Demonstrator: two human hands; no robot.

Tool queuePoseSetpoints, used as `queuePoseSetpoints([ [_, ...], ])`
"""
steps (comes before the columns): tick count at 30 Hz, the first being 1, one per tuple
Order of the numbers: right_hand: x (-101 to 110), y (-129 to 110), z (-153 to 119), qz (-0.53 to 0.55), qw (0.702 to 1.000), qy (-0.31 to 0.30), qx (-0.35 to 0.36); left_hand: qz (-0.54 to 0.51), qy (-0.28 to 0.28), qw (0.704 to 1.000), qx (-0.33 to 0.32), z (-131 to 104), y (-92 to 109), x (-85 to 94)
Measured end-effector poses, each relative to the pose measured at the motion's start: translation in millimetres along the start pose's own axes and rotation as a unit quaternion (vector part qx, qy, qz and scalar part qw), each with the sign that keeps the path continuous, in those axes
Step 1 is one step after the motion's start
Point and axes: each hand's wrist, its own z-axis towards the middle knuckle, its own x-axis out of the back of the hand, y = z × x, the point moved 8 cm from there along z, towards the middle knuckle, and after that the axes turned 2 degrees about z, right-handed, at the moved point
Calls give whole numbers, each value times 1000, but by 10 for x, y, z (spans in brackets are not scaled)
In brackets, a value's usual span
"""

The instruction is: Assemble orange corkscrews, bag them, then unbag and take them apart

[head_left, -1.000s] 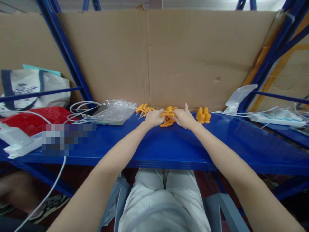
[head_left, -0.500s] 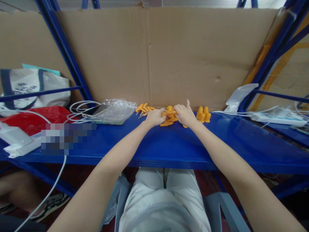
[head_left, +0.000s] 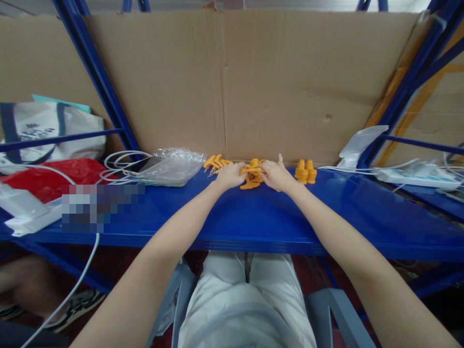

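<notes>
My left hand [head_left: 231,176] and my right hand [head_left: 276,175] face each other near the back of the blue shelf. Between them they grip one small orange piece [head_left: 253,170], fingers closed on its two ends. More orange pieces [head_left: 250,185] lie just under and behind it. Left of my left hand is a row of slim orange pieces [head_left: 216,162] with small metal chains. Right of my right hand, upright orange figures [head_left: 305,172] stand together. Details of the held piece are too small to tell.
On the left are a clear plastic bag [head_left: 177,166], white cables, a red bag [head_left: 68,176] and a white power strip [head_left: 32,222]. A cardboard wall [head_left: 268,87] closes the back. At the right lies another power strip [head_left: 416,177]. A person's leg shows at lower left.
My right hand has shifted slightly down, its fingers now closer around the orange piece. The piece sits more level between both hands. My left hand has moved slightly left.
</notes>
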Motion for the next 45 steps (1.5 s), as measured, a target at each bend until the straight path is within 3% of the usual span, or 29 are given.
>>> queuePoseSetpoints([
  [12, 97, -14, 20, -48, 999, 26, 3, 8, -7, 1000, 14, -11, 37, 17],
  [24, 131, 10, 20, -31, 997, 65, 13, -8, 4, 1000, 3, 2, 41, 28],
  [35, 41, 64, 9, 51, 997, 54, 30, -18, -2, 1000, 9, -4, 15, 22],
  [45, 106, 118, 18, 1, 999, 47, 6, -20, -9, 999, 26, 0, -41, 18],
])
